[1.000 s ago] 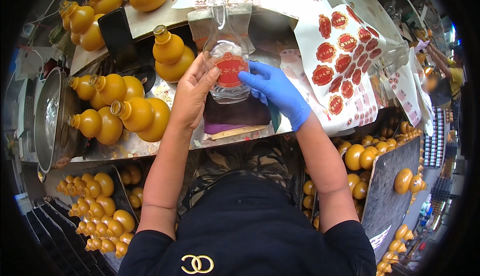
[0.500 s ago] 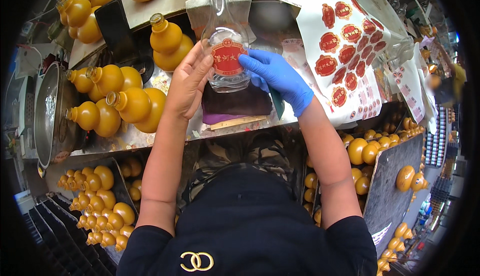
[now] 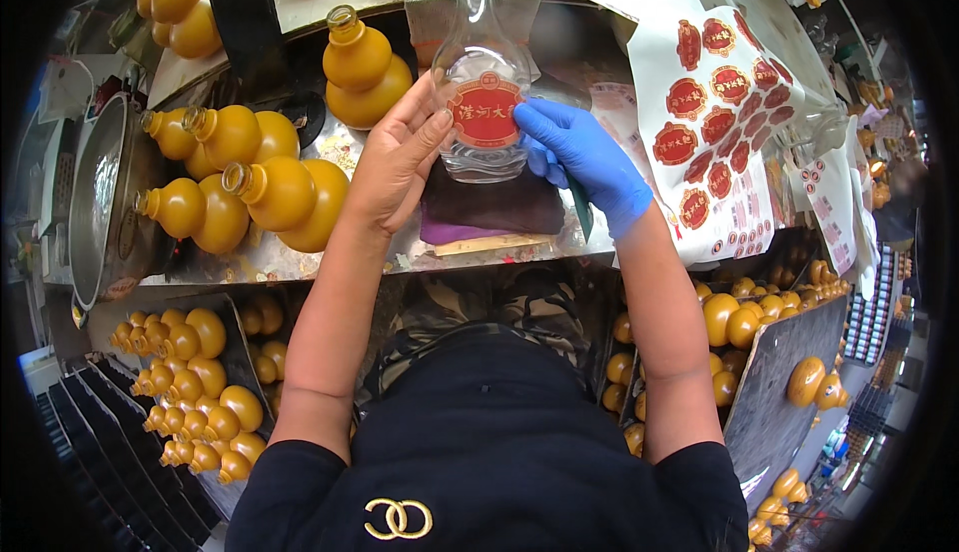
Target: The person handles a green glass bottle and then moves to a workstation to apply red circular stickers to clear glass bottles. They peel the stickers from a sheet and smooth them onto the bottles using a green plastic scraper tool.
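A clear glass bottle (image 3: 478, 165) with a long neck is held upright in the picture over the near part of the bench. On its front lies a red label (image 3: 486, 117) with a gold border. My bare left hand (image 3: 405, 157) is closed on the bottle's left side, thumb forward. My right hand (image 3: 589, 157), in a blue glove, grips the other side, its thumb pressed on the label's right edge. A dark green flat piece (image 3: 579, 209) sticks out below the gloved fingers; its grip is hidden. Under the bottle is a dark folded cloth (image 3: 494, 207).
Yellow gourd-shaped bottles (image 3: 285, 197) stand at left on the bench, near a phone-like dark panel (image 3: 250, 32) and a round metal pan (image 3: 100, 192). A sheet of red labels (image 3: 724, 152) hangs over clear glassware at right. More gourd bottles (image 3: 205, 402) fill racks below.
The whole view has shifted slightly, so the bench and bottle sit further right. Both hands keep much the same hold on the bottle and label.
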A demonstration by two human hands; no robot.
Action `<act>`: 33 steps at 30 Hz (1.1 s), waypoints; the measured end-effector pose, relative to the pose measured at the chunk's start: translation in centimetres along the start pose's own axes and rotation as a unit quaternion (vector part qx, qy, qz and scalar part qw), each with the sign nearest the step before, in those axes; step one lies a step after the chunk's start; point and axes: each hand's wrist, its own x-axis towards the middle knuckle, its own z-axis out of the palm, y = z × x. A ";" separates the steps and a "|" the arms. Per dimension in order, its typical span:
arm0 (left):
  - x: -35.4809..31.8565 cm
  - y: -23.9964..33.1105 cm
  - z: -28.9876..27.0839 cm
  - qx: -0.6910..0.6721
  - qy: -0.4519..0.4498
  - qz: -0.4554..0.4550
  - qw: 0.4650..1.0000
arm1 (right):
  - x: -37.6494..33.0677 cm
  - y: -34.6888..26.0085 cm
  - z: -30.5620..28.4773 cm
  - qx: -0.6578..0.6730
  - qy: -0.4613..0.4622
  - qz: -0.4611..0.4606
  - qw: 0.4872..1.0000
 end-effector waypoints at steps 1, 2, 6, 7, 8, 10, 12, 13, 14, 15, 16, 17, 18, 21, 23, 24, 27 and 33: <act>0.0 0.1 -0.1 -0.001 -0.003 0.000 1.000 | 0.0 0.0 0.0 0.000 0.000 0.002 1.000; -0.1 0.1 -0.1 -0.002 -0.006 0.000 1.000 | 0.0 0.0 0.0 0.000 0.000 0.004 1.000; -0.1 0.3 0.1 -0.008 -0.013 -0.005 1.000 | 0.2 0.4 -0.2 0.006 0.000 -0.002 1.000; -0.2 0.3 0.0 -0.007 -0.013 -0.003 1.000 | 0.2 0.4 -0.2 0.008 0.000 -0.001 1.000; -0.2 0.2 0.0 -0.006 -0.013 -0.002 1.000 | 0.2 0.5 -0.2 0.011 -0.001 -0.001 1.000; -0.2 0.2 -0.1 -0.003 -0.012 -0.004 1.000 | 0.2 0.3 -0.1 0.016 -0.004 -0.001 1.000; -0.2 0.2 -0.2 -0.004 -0.013 -0.004 1.000 | 0.1 0.1 -0.1 0.012 -0.004 0.001 1.000; -0.2 0.3 -0.1 -0.007 -0.015 -0.003 1.000 | 0.0 0.0 -0.1 0.007 -0.001 0.003 1.000; -0.3 0.3 -0.1 -0.009 -0.017 -0.002 1.000 | 0.0 -0.1 -0.1 0.001 0.001 0.006 1.000; -0.3 0.3 0.0 -0.009 -0.015 -0.001 1.000 | 0.0 -0.1 0.0 0.007 0.002 0.004 1.000; -0.2 0.4 0.1 -0.008 -0.014 0.000 1.000 | 0.0 0.0 0.0 0.013 0.002 0.002 1.000; -0.2 0.4 0.2 -0.007 -0.012 0.001 1.000 | 0.0 0.0 0.0 0.019 0.003 -0.001 1.000; -0.2 0.4 0.2 -0.010 -0.009 -0.002 1.000 | 0.1 0.1 -0.1 0.015 0.001 0.001 1.000; -0.2 0.3 0.4 -0.005 -0.002 -0.006 1.000 | 0.1 0.1 -0.3 0.004 0.001 0.003 1.000; -0.3 0.5 0.7 0.018 0.003 -0.004 1.000 | 0.0 -0.2 0.1 -0.003 0.008 0.000 1.000; -0.3 0.6 0.7 0.014 -0.001 -0.006 1.000 | 0.1 0.0 0.1 -0.003 0.002 0.003 1.000; -0.1 0.4 0.5 0.004 0.006 -0.013 1.000 | 0.3 0.4 0.1 0.021 -0.002 -0.006 1.000; 0.0 0.1 0.4 -0.002 0.012 -0.006 1.000 | 0.2 0.2 0.2 0.015 0.009 -0.001 1.000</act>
